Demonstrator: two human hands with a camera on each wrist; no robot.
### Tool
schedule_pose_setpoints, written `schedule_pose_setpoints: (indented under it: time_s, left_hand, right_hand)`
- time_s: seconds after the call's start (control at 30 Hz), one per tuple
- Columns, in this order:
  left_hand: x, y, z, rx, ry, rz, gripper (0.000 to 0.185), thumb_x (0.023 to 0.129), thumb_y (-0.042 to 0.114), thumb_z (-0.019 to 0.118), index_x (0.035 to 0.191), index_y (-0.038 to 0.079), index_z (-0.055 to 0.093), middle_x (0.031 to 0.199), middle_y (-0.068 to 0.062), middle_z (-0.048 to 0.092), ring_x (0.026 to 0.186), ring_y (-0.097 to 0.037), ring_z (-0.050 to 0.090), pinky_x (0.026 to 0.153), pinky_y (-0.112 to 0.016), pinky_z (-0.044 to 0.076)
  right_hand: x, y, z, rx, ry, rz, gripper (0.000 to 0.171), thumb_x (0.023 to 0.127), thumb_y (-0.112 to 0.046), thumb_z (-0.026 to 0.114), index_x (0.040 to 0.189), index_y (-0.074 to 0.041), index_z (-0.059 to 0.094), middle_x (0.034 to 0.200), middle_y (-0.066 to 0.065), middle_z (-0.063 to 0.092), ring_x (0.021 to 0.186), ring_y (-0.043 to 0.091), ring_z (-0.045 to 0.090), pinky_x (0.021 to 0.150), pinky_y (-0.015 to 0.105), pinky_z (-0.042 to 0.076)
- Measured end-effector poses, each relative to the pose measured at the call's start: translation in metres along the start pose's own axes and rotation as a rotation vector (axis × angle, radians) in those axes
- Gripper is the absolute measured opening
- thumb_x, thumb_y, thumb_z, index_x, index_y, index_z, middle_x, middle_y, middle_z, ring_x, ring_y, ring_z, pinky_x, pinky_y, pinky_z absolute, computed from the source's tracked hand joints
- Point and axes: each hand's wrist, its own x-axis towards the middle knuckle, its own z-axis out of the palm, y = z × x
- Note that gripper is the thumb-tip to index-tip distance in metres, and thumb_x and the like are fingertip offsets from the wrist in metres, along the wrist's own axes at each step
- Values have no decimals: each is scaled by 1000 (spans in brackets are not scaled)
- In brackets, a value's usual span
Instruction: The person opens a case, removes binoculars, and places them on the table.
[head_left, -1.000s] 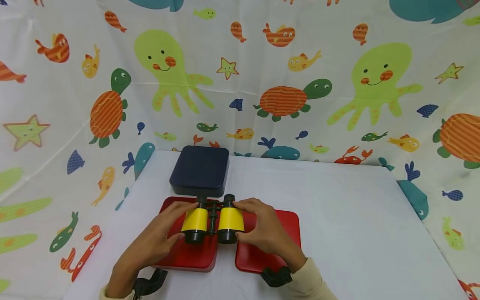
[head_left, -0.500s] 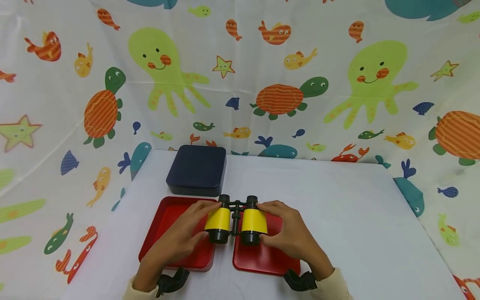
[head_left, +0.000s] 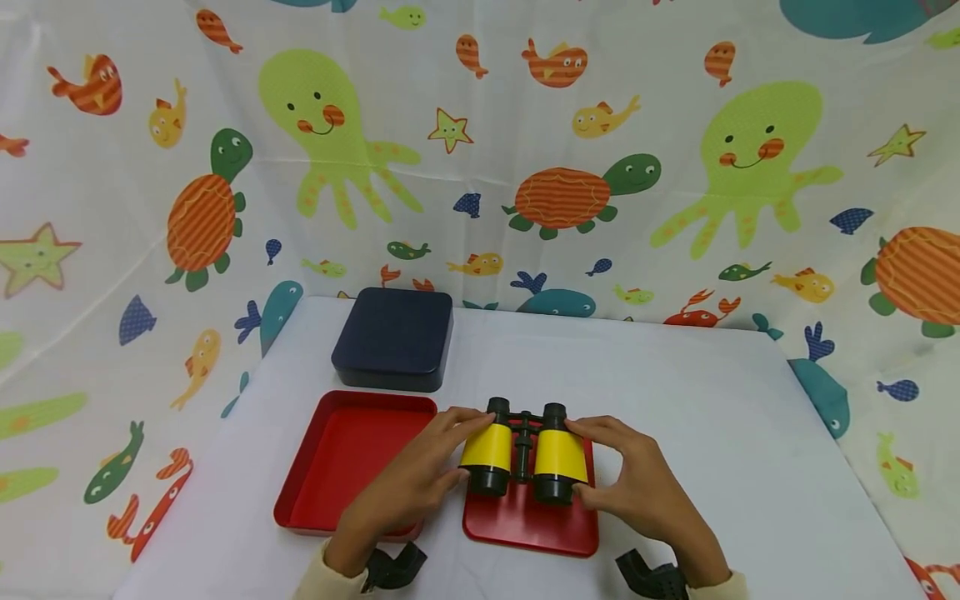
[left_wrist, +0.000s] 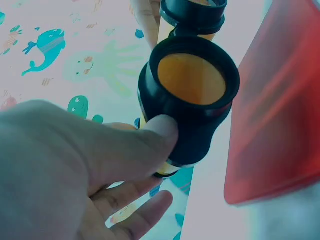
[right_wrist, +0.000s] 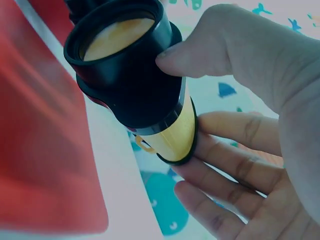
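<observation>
Yellow and black binoculars [head_left: 487,450] are held between both hands, over the flat red lid [head_left: 525,529] in the head view. My left hand [head_left: 416,475] grips the left barrel, with the thumb near its wide front end and fingertips near the eyepiece. On the other barrel, my right hand [head_left: 637,475] holds in the same way from the right. The left wrist view shows the left thumb [left_wrist: 155,140] pressed on the black end of the binoculars [left_wrist: 195,127]. In the right wrist view the right thumb [right_wrist: 187,60] presses the black rim, fingers around the yellow barrel [right_wrist: 172,137].
An open red tin [head_left: 330,467] with nothing inside stands left of the lid. Behind it sits a closed dark blue tin [head_left: 393,337]. The white table [head_left: 675,400] ends at a curtain [head_left: 480,183] printed with sea animals.
Both hands have carried the binoculars rightward, from over the red tin to over the red lid. The tin's inside is now uncovered. The tins and lid stay in place.
</observation>
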Motion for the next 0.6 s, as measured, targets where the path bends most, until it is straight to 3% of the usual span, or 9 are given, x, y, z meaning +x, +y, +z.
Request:
schedule_pose_setpoints:
  time_s: [0.27,0.6]
  left_hand:
    - [18,8,19,-21,-52,52,77,94,2,77,163,17,44,162,-5,46,148,-26,47,117,-47,50]
    - [40,18,50,-56,-82,65,75,98,6,73,164,21,41,164,-1,43,148,-21,44,118,-38,51]
  right_hand:
    - [-16,18,-15,-18,32,31,74,72,-11,96,140,-24,70,134,-5,70,126,30,67,100,66,58]
    - [-33,45,-37,-47,46,60,75,73,-7,93,142,-25,69,134,-4,70,125,33,66,100,73,54]
